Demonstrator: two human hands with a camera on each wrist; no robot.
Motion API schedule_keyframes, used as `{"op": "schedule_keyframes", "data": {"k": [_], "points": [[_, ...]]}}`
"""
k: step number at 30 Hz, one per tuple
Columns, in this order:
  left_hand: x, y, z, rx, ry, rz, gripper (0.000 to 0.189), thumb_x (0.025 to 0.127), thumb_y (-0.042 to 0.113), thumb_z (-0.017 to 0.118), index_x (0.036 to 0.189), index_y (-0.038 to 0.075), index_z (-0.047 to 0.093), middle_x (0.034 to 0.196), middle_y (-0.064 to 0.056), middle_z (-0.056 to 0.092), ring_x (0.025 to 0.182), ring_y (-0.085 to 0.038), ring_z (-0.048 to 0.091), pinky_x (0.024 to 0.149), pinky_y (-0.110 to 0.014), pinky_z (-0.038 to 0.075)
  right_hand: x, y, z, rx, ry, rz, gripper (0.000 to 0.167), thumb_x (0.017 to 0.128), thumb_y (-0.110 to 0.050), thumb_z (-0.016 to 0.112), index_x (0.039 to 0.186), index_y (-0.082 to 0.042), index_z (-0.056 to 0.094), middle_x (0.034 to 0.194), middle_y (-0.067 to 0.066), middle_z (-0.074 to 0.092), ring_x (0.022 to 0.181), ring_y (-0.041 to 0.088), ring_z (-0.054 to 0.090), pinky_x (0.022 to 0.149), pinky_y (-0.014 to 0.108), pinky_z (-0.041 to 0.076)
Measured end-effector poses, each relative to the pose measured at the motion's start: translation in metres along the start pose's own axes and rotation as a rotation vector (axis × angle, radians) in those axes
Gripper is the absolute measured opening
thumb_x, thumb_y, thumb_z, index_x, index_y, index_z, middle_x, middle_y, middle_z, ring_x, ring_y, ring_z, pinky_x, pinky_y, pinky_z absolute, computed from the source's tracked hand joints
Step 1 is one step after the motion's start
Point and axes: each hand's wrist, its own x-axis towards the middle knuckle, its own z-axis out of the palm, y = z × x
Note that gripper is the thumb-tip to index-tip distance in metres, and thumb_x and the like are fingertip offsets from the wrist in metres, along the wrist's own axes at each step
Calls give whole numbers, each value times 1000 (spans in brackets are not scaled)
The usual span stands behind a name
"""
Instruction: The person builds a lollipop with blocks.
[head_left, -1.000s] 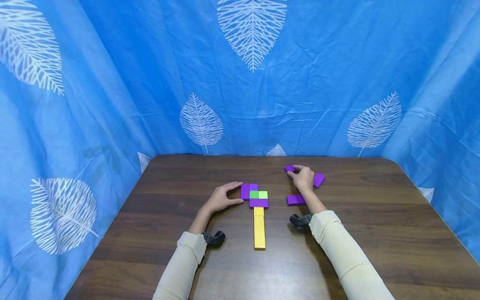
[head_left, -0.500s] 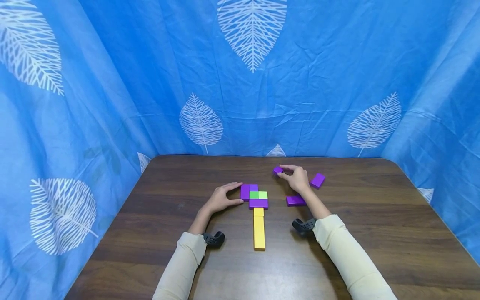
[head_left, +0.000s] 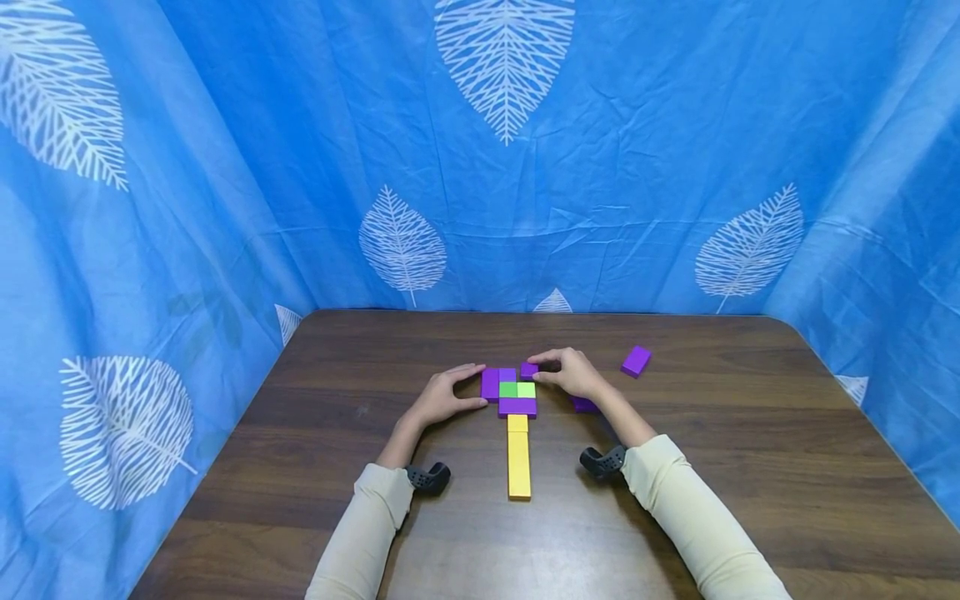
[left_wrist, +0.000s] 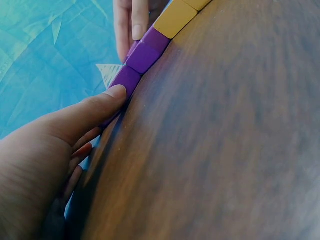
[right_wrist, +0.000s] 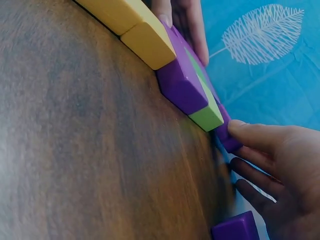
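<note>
A: Where is the person's right hand?

B: Beside the cluster's far right corner, thumb and finger pinching a small, glossy purple square block. That sits just beyond the light-green square block; whether the two touch is hard to tell.

A: And the left hand?

B: Across the cluster, well apart from the other hand. It grips a smooth purple rectangular block, thumb at the near end, a finger at the far end.

A: What lies between them?

B: A small violet square block against that rectangle, then a mid-green square block beside the light-green one. A purple crosswise block lies against both greens on the near side, and from it a short yellow block and a long yellow bar run toward the person.

A: Farther out?

B: A loose purple block off to the right, and a half-hidden purple block by the right wrist. Everything rests on a dark wood-grain table, with a blue leaf-print curtain behind.
</note>
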Motion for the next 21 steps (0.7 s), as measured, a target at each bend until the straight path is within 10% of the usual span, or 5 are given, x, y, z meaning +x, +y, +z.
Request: {"op": "schedule_keyframes", "data": {"k": [21], "points": [[0, -2, 0, -11, -3, 10, 66, 79, 44, 70, 136, 20, 48, 139, -8, 43, 129, -24, 37, 105, -43, 31, 2, 4, 11, -9, 62, 11, 25, 87, -23, 66, 109, -12, 70, 109, 7, 66, 110, 29, 55, 96, 45, 40]]}}
